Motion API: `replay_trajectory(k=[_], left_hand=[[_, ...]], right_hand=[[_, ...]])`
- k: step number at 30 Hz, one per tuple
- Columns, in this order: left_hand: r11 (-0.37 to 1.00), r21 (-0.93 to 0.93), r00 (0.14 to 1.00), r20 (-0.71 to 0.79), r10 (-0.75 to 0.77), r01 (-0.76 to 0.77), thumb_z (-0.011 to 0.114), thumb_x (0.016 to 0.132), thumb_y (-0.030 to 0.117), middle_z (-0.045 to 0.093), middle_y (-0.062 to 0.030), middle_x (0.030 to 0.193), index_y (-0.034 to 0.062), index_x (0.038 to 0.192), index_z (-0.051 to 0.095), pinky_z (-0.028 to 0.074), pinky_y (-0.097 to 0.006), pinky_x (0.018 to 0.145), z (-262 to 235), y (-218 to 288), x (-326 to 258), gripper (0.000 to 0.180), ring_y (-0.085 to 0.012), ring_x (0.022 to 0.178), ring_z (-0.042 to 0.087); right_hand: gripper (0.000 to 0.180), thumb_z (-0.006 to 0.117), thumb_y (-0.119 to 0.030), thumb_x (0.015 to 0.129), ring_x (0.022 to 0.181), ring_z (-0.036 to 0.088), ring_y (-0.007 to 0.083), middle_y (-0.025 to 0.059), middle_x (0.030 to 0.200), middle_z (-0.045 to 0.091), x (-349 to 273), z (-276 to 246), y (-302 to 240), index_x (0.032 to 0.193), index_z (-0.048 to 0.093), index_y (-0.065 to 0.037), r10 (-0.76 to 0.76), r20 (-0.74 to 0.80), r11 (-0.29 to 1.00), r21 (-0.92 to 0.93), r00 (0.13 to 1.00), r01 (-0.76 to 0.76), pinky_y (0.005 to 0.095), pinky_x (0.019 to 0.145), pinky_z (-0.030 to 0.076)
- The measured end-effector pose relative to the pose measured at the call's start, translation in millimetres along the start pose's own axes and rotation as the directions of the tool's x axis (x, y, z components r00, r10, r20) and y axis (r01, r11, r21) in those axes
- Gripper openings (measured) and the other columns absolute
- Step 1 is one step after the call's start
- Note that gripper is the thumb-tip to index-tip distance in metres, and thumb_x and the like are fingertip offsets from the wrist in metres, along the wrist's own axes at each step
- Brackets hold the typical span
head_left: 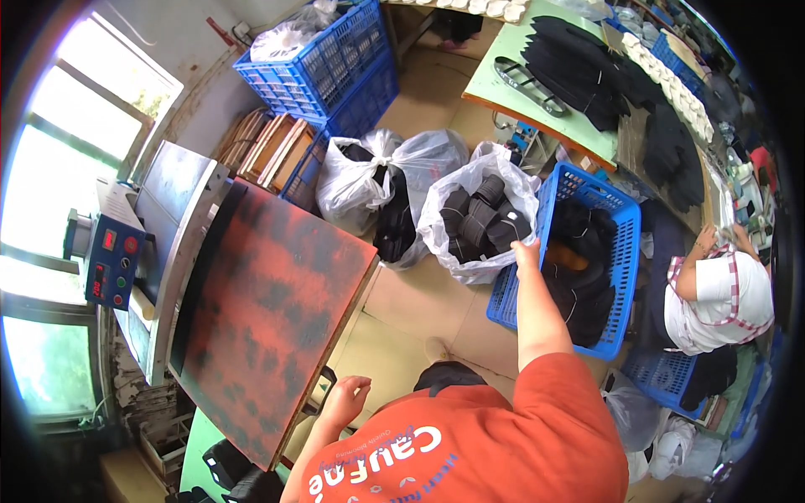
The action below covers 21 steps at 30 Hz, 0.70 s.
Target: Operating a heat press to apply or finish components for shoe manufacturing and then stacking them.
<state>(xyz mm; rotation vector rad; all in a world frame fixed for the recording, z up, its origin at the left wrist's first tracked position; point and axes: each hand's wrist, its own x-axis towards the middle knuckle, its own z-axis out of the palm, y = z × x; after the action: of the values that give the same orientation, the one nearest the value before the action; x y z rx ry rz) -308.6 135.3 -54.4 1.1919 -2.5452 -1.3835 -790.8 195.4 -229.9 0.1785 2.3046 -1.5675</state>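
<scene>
My right arm reaches forward, and my right hand (pixel 526 254) is closed at the near right rim of a clear plastic bag (pixel 446 256), beside the blue crate. The fingertips are small and partly hidden. Several dark rolled fabric bundles (pixel 486 210) fill this bag. The blue crate (pixel 622 277) holds more black fabric pieces (pixel 579 293). Low on the left, my left hand (pixel 344 401) hangs beside the edge of a heat press's red-and-black board (pixel 277 293). Its fingers are loosely bent and apart, with nothing visible in them.
The heat press's control box (pixel 117 256) stands by the window. Tied plastic bags (pixel 360 189) and stacked blue crates (pixel 314 80) are ahead. At the right, a green table (pixel 503 50) carries black fabric; another person (pixel 721 293) works beyond.
</scene>
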Motion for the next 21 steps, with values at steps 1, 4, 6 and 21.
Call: replay_trajectory(k=[1,4,6,21], left_hand=[[0.999,0.031,0.999,0.031,-0.013,0.012,0.061,0.080,0.009,0.064,-0.0151,0.091,0.0000,0.091,0.065,0.049,-0.038,0.076,2.0,-1.2,-4.8,0.015,-0.0309,0.088,0.061],[0.995,0.081,0.993,0.103,-0.058,0.050,0.059,0.082,0.014,0.064,-0.0147,0.092,0.0009,0.092,0.065,0.049,-0.038,0.076,2.4,-2.4,-14.1,0.017,-0.0313,0.089,0.060],[0.985,0.116,0.985,0.097,-0.142,0.131,0.058,0.082,0.016,0.064,-0.0144,0.094,0.0027,0.094,0.065,0.048,-0.038,0.076,-0.3,-4.6,-18.8,0.019,-0.0318,0.089,0.060],[0.865,-0.382,0.646,-0.578,-0.498,0.325,0.054,0.086,0.014,0.063,-0.0158,0.087,0.0002,0.096,0.063,0.049,-0.037,0.074,46.9,-105.6,-237.0,0.019,-0.0276,0.082,0.062]], right_hand=[[0.086,0.067,-0.012,0.062,0.128,0.036,0.0283,0.0196,0.138,0.037,-5.5,3.3,15.6,0.137,0.027,0.001,0.009,0.016,0.999,-0.037,1.000,-0.009,0.0337,0.104,0.029],[0.049,0.063,-0.006,0.065,0.098,0.055,0.0254,0.0123,0.101,0.062,-33.2,11.2,69.5,0.112,0.054,0.002,0.072,0.089,0.993,-0.105,0.993,-0.062,0.0331,0.085,0.042],[0.030,0.060,-0.006,0.068,0.074,0.056,0.0190,0.0068,0.077,0.061,-58.2,14.0,95.2,0.097,0.060,0.000,0.005,0.248,0.986,-0.163,0.969,0.037,0.0314,0.065,0.044],[0.031,0.065,-0.016,0.081,0.089,0.059,0.0139,0.0087,0.099,0.063,-529.9,109.3,-75.8,0.108,0.058,-0.002,0.467,0.516,0.786,0.128,-0.718,0.604,0.0282,0.077,0.048]])
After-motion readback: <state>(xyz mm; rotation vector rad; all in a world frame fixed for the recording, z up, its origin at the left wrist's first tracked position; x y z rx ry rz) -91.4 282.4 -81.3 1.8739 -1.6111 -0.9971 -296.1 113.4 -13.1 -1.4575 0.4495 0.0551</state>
